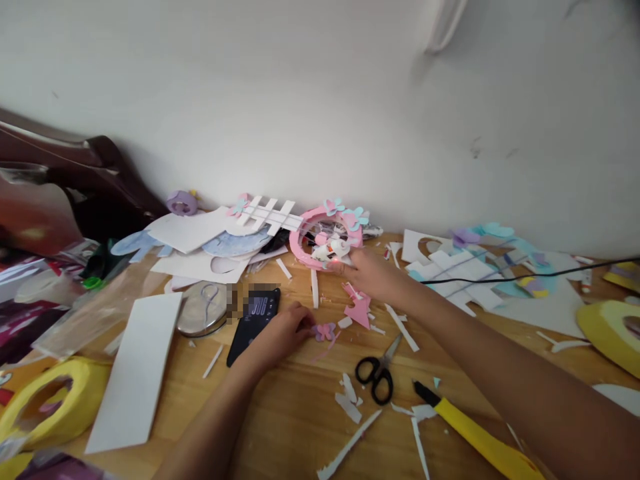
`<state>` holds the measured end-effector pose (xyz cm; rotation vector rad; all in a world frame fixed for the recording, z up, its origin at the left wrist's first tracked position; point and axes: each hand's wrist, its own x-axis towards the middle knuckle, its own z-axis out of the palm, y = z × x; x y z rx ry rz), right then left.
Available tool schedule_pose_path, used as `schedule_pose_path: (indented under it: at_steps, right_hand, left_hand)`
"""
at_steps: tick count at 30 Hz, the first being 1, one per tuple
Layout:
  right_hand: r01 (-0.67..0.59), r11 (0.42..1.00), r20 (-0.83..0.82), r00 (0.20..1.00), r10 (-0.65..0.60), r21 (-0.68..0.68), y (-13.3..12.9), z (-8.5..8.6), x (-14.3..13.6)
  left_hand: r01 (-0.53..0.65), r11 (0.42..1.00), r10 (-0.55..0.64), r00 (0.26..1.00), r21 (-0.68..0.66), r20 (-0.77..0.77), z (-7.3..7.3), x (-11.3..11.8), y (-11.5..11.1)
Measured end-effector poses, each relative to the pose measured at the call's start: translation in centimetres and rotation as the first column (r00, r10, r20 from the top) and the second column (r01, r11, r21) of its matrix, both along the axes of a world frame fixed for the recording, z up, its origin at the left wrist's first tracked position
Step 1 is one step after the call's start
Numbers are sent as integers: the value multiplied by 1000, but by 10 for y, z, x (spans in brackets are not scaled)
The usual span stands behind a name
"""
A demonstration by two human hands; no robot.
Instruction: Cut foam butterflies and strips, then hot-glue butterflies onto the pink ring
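My right hand (364,268) is closed on a white hot glue gun (331,250) with a small orange light on it. The gun lies in front of a pink foam ring (300,252), which has pink and light-blue flowers on its top. Lower down, near the table, my left hand (293,325) has its fingers curled at the left wing of a small pink and purple butterfly (326,331). Its fingertips are partly hidden. A pink foam offcut (358,308) lies between the two hands.
Black-handled scissors (376,375) and a yellow utility knife (475,427) lie before me among white scraps. A dark phone-like device (250,327) sits beside my left wrist. White foam sheets (137,373) and yellow rings (93,393) stand left. A black cord (530,275) crosses at right.
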<state>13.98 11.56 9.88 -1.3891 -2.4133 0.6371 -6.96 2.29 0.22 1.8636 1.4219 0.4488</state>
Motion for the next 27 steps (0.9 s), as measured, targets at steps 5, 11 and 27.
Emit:
schedule_pose_path:
  at_steps: [5, 11, 27]
  right_hand:
    - [78, 988, -148, 984, -98, -135, -71, 13, 47]
    - [354, 876, -316, 832, -455, -329, -157, -35, 133]
    - [352, 801, -726, 350, -592, -484, -180, -106, 146]
  left_hand:
    - [-40, 999, 40, 999, 27, -3, -7, 2, 5]
    - [-129, 990, 132, 990, 54, -49, -15, 10, 5]
    - [-217, 974, 223, 970, 66, -94, -12, 24, 2]
